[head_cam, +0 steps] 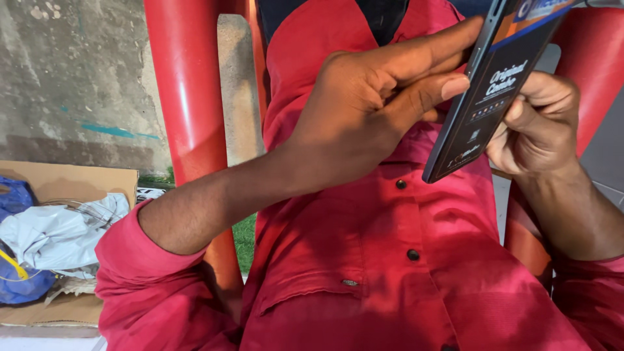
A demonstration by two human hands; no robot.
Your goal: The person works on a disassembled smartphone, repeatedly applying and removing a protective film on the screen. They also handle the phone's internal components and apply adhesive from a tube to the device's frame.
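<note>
**Dark slim box held up between two hands**

Dark, flat carton (497, 91), thin as a phone case pack, held tilted in front of the person's chest. Face toward the camera is near black with pale lettering and small marks lower down; an orange and blue band crosses its upper end, which runs out of the top of the picture. Narrow grey edge shows along its left side. Lower corner hangs free above the shirt.

Left hand (370, 104) curled on the box's left edge: thumb pressed against the dark face, forefinger stretched along the edge above it, other fingers folded into the palm. Right hand (539, 123) closed around the box from behind and the right, knuckles bunched, fingertips hidden by the carton. Both hands gripping the same box, close together with only its width between them.

Red buttoned shirt (390, 260) fills the background, sleeves rolled at the forearm. Red plastic chair (188, 97) behind. On the floor at left, flattened cardboard (71, 182) with a crumpled white bag (58, 231) and a blue bag (19, 286) on it.
</note>
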